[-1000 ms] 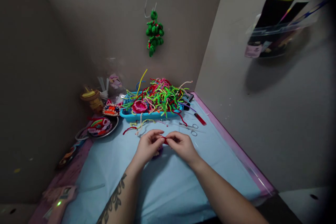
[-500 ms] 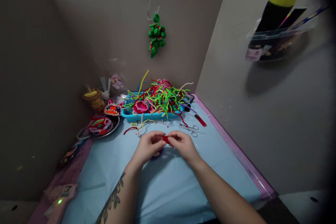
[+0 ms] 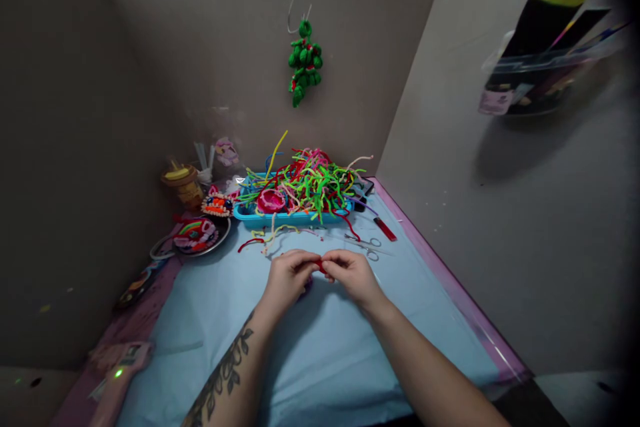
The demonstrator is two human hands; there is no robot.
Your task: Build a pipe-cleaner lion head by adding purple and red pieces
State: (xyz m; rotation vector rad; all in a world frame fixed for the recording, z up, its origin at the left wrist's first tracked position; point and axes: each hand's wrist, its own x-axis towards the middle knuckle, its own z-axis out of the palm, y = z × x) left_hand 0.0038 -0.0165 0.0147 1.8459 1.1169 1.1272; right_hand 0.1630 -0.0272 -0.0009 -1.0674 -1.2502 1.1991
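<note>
Fingertips of both my hands meet over the middle of the blue-covered table. My left hand (image 3: pixel 291 278) pinches one side of a small red pipe cleaner piece (image 3: pixel 321 266), and my right hand (image 3: pixel 351 275) pinches the other. Most of that piece is hidden by the fingers. Just below my left hand a dark purple fuzzy item (image 3: pixel 307 287) shows in part; I cannot tell whether the hand touches it. Scissors (image 3: pixel 371 247) lie beyond my right hand, and several loose pipe cleaners (image 3: pixel 275 235) lie beyond my left.
A blue tray (image 3: pixel 295 219) heaped with coloured pipe cleaners stands at the back. To its left are a metal pan (image 3: pixel 227 230) with a rainbow piece and a brown pot (image 3: pixel 186 190). A red stick-like item (image 3: pixel 385 229) lies right; a pink glue gun (image 3: pixel 120 373) is front left.
My hands have drawn slightly closer around the red pipe cleaner piece, and less of it shows. The view has shifted a little.
</note>
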